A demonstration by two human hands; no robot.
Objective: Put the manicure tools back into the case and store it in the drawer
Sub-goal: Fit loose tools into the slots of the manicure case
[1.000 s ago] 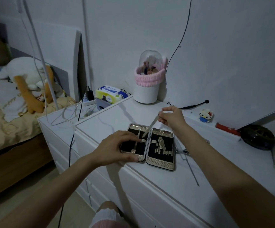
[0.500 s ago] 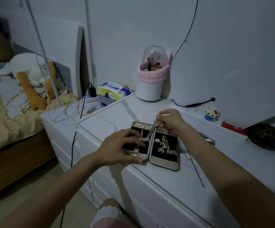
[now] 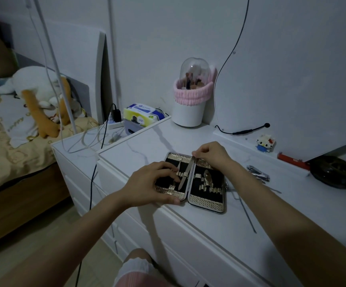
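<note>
An open gold manicure case point(image 3: 206, 204) with black lining lies near the front edge of the white dresser top point(image 3: 240, 222). My left hand point(image 3: 151, 185) rests on its left half, fingers spread over the lining and thumb on the front rim. My right hand point(image 3: 211, 154) pinches the top end of a slim metal nail file point(image 3: 185, 175), which lies slanted along the left half beside the hinge, under an elastic loop. A small clipper point(image 3: 207, 178) sits in the right half. A nail clipper point(image 3: 258, 172) and thin metal tools point(image 3: 246, 212) lie loose to the right.
A white brush holder with a pink band point(image 3: 189, 100) stands at the back. A small toy figure point(image 3: 265, 142), a red object point(image 3: 292, 161) and a dark round dish point(image 3: 332, 175) line the back right. Cables, a tissue pack point(image 3: 143, 112) and the bed lie to the left.
My right hand has lowered the nail file from above the case down into the left half. My left hand stayed on the case. The view moved closer.
</note>
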